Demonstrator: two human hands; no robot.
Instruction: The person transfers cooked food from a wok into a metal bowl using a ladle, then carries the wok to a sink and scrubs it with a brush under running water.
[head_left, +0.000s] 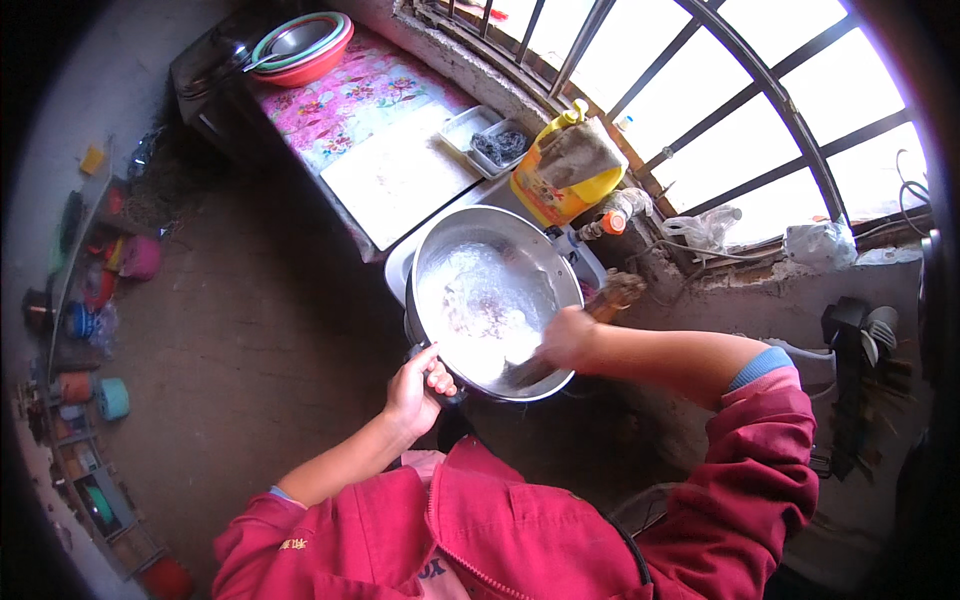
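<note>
A wide metal pan (491, 285) with water in it sits tilted over the pale sink basin (399, 264). Its black handle, at the near left side, is held in my left hand (420, 386). My right hand (566, 341), blurred, grips a brown brush-like tool (615, 296) whose one end reaches above the hand and whose other end lies against the pan's inner wall at the lower right. Which material the tool is made of cannot be told. A tap with an orange cap (613, 222) stands just beyond the pan's right rim.
Beyond the pan stand a yellow plastic jug (551, 196) with a cloth (581, 154) on it and trays holding a dark scourer (501, 146). A white board (405, 176) and stacked basins (315, 69) rest on the counter. A barred window (720, 97) borders the right; utensils (874, 330) hang below it.
</note>
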